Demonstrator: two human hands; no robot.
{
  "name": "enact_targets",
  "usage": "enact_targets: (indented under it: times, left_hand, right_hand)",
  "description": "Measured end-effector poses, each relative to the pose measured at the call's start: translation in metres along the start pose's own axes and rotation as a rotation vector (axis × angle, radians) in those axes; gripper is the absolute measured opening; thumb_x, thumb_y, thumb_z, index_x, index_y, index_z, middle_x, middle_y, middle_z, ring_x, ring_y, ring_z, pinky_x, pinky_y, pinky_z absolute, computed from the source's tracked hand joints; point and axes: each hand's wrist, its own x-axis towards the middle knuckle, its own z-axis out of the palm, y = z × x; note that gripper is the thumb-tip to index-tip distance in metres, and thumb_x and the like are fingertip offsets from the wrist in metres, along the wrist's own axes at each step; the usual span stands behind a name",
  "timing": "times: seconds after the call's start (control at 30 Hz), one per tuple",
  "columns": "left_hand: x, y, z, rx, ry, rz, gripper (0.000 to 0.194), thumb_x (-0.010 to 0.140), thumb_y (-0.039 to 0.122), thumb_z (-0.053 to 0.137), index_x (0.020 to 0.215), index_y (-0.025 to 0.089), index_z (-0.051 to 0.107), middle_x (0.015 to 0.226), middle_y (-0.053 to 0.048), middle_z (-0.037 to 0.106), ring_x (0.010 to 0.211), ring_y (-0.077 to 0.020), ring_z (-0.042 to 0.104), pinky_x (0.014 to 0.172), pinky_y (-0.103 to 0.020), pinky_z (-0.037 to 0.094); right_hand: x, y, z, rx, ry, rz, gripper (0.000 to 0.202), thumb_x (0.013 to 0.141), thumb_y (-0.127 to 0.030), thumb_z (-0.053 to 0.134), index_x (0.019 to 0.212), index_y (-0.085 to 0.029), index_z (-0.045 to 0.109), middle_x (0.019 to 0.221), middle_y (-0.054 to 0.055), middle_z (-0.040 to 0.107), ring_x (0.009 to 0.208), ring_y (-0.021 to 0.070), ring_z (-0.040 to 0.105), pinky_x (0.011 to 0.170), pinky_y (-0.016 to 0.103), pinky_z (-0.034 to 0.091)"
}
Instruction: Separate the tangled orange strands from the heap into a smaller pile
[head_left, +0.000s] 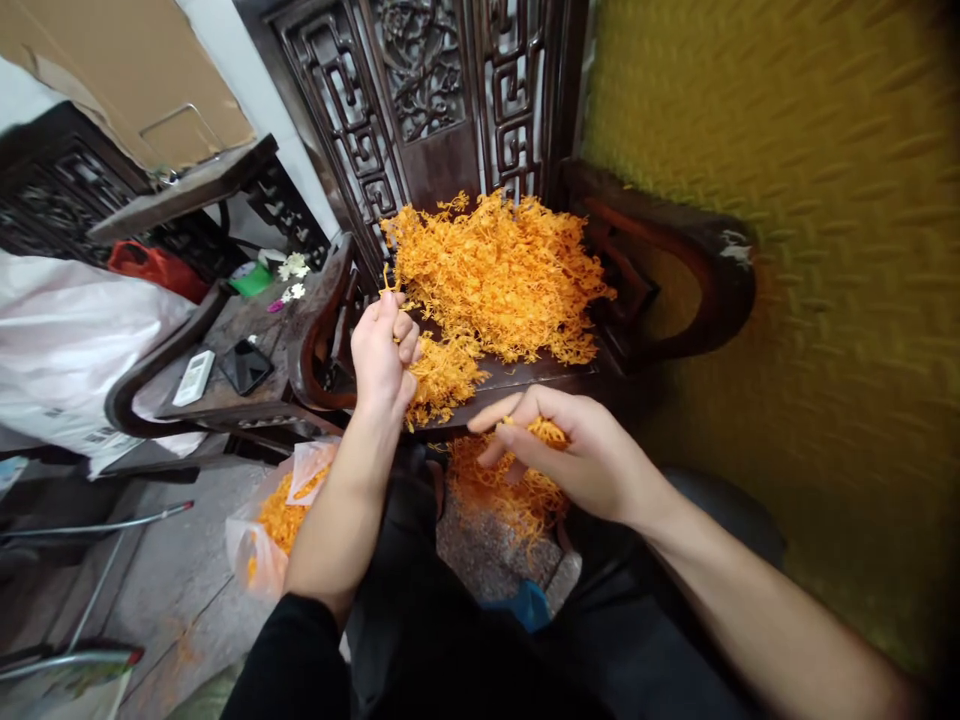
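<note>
A large heap of orange stringy pieces [502, 270] covers the seat of a dark carved wooden chair [525, 378], with a smaller pile [446, 375] at its front left. My left hand [384, 350] is raised beside the heap, its fingers pinching a thin orange piece [387, 280]. Nearer the front of the seat, my right hand [559, 440] curls around several orange strands, thumb and forefinger close together. Below it, more orange strands [517, 495] hang or lie between my knees; what bears them is partly hidden.
A plastic bag of orange pieces [281, 515] stands on the floor at left. A side table [225, 330] holds a phone [246, 367], a white remote [194, 378], a green roll and white flowers. The chair's curved armrest [720, 270] is at right, beside a yellow-green textured surface.
</note>
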Motion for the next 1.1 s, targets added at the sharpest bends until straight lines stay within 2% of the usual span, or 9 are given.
enact_targets:
  times: [0.17,0.27,0.43,0.53,0.63,0.7,0.83,1.0,1.1]
  left_hand:
    - [-0.015,0.005,0.005,-0.117,-0.067,-0.108,0.028,0.097,0.041,0.073,0.086,0.02,0.058,0.058,0.011,0.028,0.04,-0.0032,0.018,0.037,-0.021,0.019]
    - [-0.023,0.0,0.011,-0.151,-0.1,-0.186,0.026,0.101,0.039,0.066,0.087,0.02,0.057,0.06,0.009,0.03,0.042,-0.0038,0.021,0.039,-0.02,0.022]
    - [-0.04,-0.009,0.023,-0.168,-0.204,-0.274,0.019,0.102,0.037,0.063,0.092,0.021,0.058,0.073,0.004,0.051,0.055,-0.0061,0.047,0.055,-0.021,0.042]
    - [-0.046,-0.009,0.021,-0.15,-0.321,-0.222,0.017,0.096,0.033,0.071,0.104,0.022,0.061,0.093,-0.002,0.065,0.083,-0.0131,0.068,0.077,-0.027,0.055]
    - [-0.048,-0.01,0.011,0.057,-0.401,-0.103,0.047,0.08,0.028,0.087,0.12,0.023,0.063,0.118,-0.008,0.07,0.109,-0.0207,0.071,0.09,-0.032,0.058]
    - [-0.047,-0.012,0.002,0.314,-0.392,0.004,0.051,0.075,0.029,0.091,0.12,0.022,0.069,0.121,-0.009,0.072,0.106,-0.0199,0.07,0.086,-0.029,0.058]
    - [-0.044,-0.019,-0.008,0.575,-0.395,0.106,0.027,0.074,0.032,0.091,0.093,0.016,0.079,0.09,-0.006,0.077,0.078,-0.0144,0.069,0.073,-0.026,0.057]
    - [-0.045,-0.02,-0.008,0.424,-0.368,0.087,0.026,0.071,0.034,0.092,0.087,0.017,0.082,0.087,-0.005,0.081,0.076,-0.0164,0.074,0.073,-0.029,0.061]
    - [-0.048,-0.017,-0.008,0.435,-0.397,0.107,0.022,0.073,0.034,0.091,0.085,0.017,0.082,0.083,-0.005,0.08,0.075,-0.0162,0.073,0.072,-0.029,0.061]
  right_hand:
    - [0.004,0.01,0.0,0.089,-0.157,0.142,0.035,0.1,-0.042,0.064,0.126,-0.019,0.068,0.079,0.001,0.075,0.059,0.0149,0.072,0.052,0.026,0.06]
    - [0.01,0.011,-0.001,-0.2,0.003,-0.043,0.033,0.103,-0.037,0.06,0.127,-0.02,0.076,0.076,0.001,0.073,0.056,0.0122,0.066,0.057,0.027,0.058]
    - [0.026,0.02,0.002,-0.607,0.26,-0.342,0.02,0.096,-0.029,0.073,0.111,-0.019,0.081,0.1,0.009,0.08,0.086,0.0214,0.074,0.083,0.036,0.058]
    - [0.031,0.025,0.003,-0.67,0.32,-0.348,0.012,0.097,-0.026,0.071,0.096,-0.017,0.079,0.089,0.006,0.078,0.078,0.019,0.072,0.077,0.033,0.055]
    - [0.031,0.027,0.001,-0.724,0.391,-0.397,0.015,0.1,-0.022,0.065,0.094,-0.017,0.077,0.083,0.005,0.074,0.074,0.0164,0.069,0.073,0.03,0.053]
    - [0.03,0.028,0.0,-0.828,0.426,-0.443,0.018,0.102,-0.022,0.061,0.098,-0.016,0.078,0.084,0.006,0.074,0.074,0.0168,0.068,0.072,0.03,0.053]
    - [0.03,0.032,-0.002,-1.072,0.421,-0.44,0.027,0.104,-0.025,0.057,0.106,-0.012,0.08,0.082,0.009,0.073,0.07,0.0194,0.068,0.066,0.032,0.053]
    - [0.032,0.029,-0.005,-0.813,0.412,-0.368,0.035,0.099,-0.03,0.069,0.129,-0.013,0.075,0.115,0.014,0.079,0.1,0.0249,0.077,0.092,0.036,0.06]
    - [0.033,0.026,-0.007,-0.612,0.393,-0.311,0.029,0.097,-0.031,0.071,0.122,-0.018,0.079,0.118,0.01,0.08,0.104,0.0247,0.077,0.095,0.037,0.06]
